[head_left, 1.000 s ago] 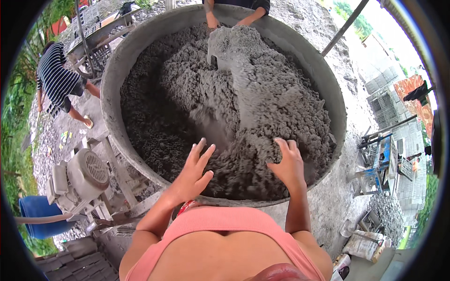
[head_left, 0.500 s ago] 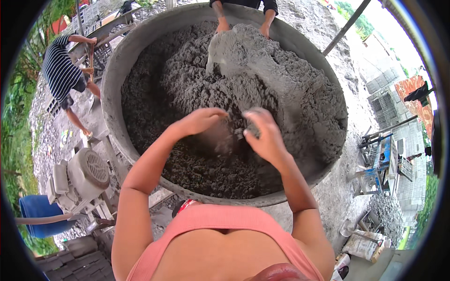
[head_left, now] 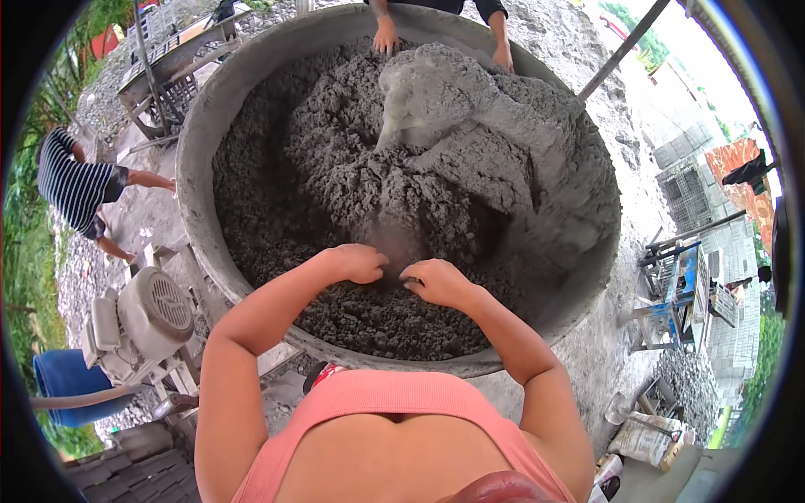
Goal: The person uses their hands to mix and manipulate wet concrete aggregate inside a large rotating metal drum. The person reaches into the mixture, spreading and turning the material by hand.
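A large round grey basin (head_left: 194,180) holds a dark, crumbly mix (head_left: 352,142) with a paler powdery heap (head_left: 444,88) at its far right. Low over the near half of the mix, my left hand (head_left: 359,262) has its fingers curled in. Close beside it on the right, my right hand (head_left: 438,281) bends its fingers down and inward. The two hands face each other with a small gap between them. Whether any mix is inside the fingers is hidden. Dust hangs just beyond the fingertips.
Across the basin, another person's hands (head_left: 385,35) reach over the far rim onto the mix. A person in a striped shirt (head_left: 71,184) bends down at the left. A motor (head_left: 155,314) and blue barrel (head_left: 71,386) stand near left; a blue-framed stand (head_left: 675,289) is at right.
Both my hands have come nearer to me and lower, fingers curling in. Pale powder has slid, opening a dark hollow. The opposite hands have spread apart; the striped-shirt person has bent lower, farther left.
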Tool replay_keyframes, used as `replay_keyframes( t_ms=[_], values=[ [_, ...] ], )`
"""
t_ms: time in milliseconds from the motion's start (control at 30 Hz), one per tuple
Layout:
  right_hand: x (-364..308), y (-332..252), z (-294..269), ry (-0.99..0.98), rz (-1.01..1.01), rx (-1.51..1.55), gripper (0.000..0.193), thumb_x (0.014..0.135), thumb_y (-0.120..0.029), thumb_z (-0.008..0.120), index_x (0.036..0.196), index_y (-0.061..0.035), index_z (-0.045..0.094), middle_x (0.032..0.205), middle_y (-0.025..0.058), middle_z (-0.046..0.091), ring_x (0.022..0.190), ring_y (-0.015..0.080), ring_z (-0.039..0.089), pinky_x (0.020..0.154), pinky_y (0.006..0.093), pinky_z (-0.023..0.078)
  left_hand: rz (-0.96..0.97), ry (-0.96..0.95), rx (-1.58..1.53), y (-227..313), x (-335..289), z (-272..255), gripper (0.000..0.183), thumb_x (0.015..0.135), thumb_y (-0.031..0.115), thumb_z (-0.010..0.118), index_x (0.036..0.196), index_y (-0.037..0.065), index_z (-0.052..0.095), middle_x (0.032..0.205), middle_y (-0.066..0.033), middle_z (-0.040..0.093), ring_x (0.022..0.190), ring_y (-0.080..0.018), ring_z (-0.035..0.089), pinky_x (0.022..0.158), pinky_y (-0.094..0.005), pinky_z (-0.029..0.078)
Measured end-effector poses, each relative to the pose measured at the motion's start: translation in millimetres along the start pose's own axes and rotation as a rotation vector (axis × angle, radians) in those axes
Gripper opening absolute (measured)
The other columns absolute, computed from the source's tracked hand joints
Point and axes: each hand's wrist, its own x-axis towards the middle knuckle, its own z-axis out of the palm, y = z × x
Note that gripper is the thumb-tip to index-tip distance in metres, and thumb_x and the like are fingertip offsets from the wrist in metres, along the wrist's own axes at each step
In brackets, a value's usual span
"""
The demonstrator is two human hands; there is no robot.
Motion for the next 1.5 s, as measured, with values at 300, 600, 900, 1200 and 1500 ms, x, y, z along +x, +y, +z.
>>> replay_keyframes(
  t_ms=[300, 600, 900, 1200, 1500],
  values=[
    [-4, 0, -8, 0.103, -0.016, -0.035, 0.021, 0.086, -0.014, 0.062, 0.105, -0.0062, 0.065, 0.104, 0.0120, 0.066, 0.095, 0.0321, 0.063, 0.082, 0.0443, 0.050, -0.146, -0.038, 0.001, -13, -9, -7, 0.047, 0.093, 0.032, 0.043, 0.134, 0.011, 0.051, 0.128, -0.0149, 0.058, 0.118, -0.0334, 0.055, 0.100, -0.0464, 0.043],
    [-8, -7, -22, 0.149, -0.038, -0.039, 0.018, 0.088, -0.013, 0.059, 0.103, -0.0056, 0.067, 0.101, 0.0117, 0.067, 0.093, 0.0306, 0.064, 0.081, 0.0423, 0.052, -0.142, -0.083, 0.000, -9, -14, -20, 0.048, 0.098, 0.029, 0.038, 0.143, 0.011, 0.043, 0.139, -0.0121, 0.050, 0.125, -0.0307, 0.049, 0.103, -0.0466, 0.042],
    [-21, -12, -21, 0.227, 0.012, 0.010, 0.017, 0.090, -0.018, 0.062, 0.096, -0.0033, 0.068, 0.089, 0.0137, 0.068, 0.084, 0.0320, 0.064, 0.076, 0.0421, 0.052, -0.148, -0.020, -0.029, -3, -17, -13, 0.049, 0.098, 0.029, 0.038, 0.143, 0.011, 0.042, 0.136, -0.0142, 0.051, 0.124, -0.0323, 0.050, 0.103, -0.0474, 0.041],
    [-26, -20, -30, 0.305, -0.075, -0.024, 0.021, 0.080, -0.023, 0.073, 0.088, -0.0036, 0.068, 0.085, 0.0146, 0.066, 0.084, 0.0337, 0.062, 0.075, 0.0425, 0.049, -0.033, 0.170, -0.048, -18, 1, 3, 0.046, 0.087, 0.030, 0.048, 0.125, 0.006, 0.060, 0.118, -0.0177, 0.064, 0.111, -0.0370, 0.058, 0.098, -0.0443, 0.044],
    [-26, -6, -27, 0.384, -0.023, 0.007, 0.016, 0.083, -0.006, 0.068, 0.099, -0.0048, 0.068, 0.095, 0.0133, 0.067, 0.096, 0.0315, 0.062, 0.081, 0.0422, 0.050, -0.130, 0.079, -0.078, -7, -8, -18, 0.046, 0.093, 0.033, 0.043, 0.132, 0.010, 0.055, 0.131, -0.0136, 0.057, 0.122, -0.0330, 0.052, 0.103, -0.0432, 0.041]
  ],
)
